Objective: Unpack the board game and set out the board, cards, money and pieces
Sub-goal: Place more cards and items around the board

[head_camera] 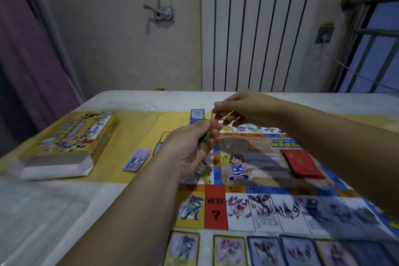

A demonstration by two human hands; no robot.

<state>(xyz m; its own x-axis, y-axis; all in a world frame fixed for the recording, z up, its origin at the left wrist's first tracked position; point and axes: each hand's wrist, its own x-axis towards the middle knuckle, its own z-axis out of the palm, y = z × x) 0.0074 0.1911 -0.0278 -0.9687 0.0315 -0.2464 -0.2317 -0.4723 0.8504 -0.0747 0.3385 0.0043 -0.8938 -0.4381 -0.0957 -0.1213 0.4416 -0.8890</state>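
The colourful game board lies flat on the white table, with a red card stack on its middle. My left hand is raised above the board's left side and holds a thin green piece. My right hand hovers just above and right of it, pinching small brownish pieces that are blurred. Several picture cards lie in a row along the near edge. More cards lie to the left of the board and at its far edge.
The yellow game box rests on a yellow sheet at the left of the table. A clear plastic tray lies at the near left. A radiator and wall stand behind the table, and a window with bars is at the right.
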